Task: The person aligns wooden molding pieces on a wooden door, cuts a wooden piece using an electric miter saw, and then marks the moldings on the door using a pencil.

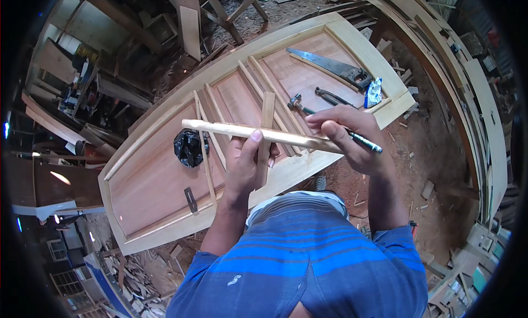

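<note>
Above a framed wooden panel (159,200), my left hand (245,161) grips a flat wooden piece (268,112) and a pale wooden strip (220,128) together, its thumb on the strip. The strip lies across the flat piece and reaches right to my right hand (355,134). That hand is closed around a dark green pen (366,142), near the strip's right end. Several narrow wooden strips cross the panel beneath.
On the panel are a hand saw (330,66), pincers (330,96), a hammer (297,102), a blue and white packet (373,92), a black plastic bag (188,148) and a small dark flat tool (190,200). Long boards (484,120) stand at the right.
</note>
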Motion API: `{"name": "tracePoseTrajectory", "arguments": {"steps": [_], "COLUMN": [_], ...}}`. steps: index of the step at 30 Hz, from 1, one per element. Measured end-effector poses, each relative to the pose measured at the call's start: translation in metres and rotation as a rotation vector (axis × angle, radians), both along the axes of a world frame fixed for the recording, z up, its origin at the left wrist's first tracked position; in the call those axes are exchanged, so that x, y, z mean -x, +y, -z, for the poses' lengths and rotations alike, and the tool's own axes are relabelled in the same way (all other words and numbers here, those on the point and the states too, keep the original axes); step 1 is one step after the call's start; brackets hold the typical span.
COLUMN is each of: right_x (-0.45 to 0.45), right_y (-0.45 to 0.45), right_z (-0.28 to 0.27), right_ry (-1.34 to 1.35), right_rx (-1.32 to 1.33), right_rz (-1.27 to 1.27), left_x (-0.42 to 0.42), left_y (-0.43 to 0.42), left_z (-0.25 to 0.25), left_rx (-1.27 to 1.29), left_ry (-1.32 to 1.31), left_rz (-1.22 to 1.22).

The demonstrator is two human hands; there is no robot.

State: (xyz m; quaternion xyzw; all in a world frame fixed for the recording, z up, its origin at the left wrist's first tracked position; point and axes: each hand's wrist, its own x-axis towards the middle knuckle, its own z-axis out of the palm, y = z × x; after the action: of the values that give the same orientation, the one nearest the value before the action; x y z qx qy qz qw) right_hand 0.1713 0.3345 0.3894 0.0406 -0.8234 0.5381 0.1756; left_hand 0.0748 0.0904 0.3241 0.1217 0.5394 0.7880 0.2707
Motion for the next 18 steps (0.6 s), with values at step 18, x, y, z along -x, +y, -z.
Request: {"name": "tracePoseTrajectory", "arguments": {"steps": [18], "right_x": [-0.010], "right_y": [0.019], "right_z": [0.028], "right_ry": [0.173], "right_rx": [0.259], "right_rz": [0.425], "left_x": [0.012], "left_y": [-0.020], "left_z": [0.011], "left_rx": [-0.319], "left_ry": [-0.348], "left_rz": [0.098]}}
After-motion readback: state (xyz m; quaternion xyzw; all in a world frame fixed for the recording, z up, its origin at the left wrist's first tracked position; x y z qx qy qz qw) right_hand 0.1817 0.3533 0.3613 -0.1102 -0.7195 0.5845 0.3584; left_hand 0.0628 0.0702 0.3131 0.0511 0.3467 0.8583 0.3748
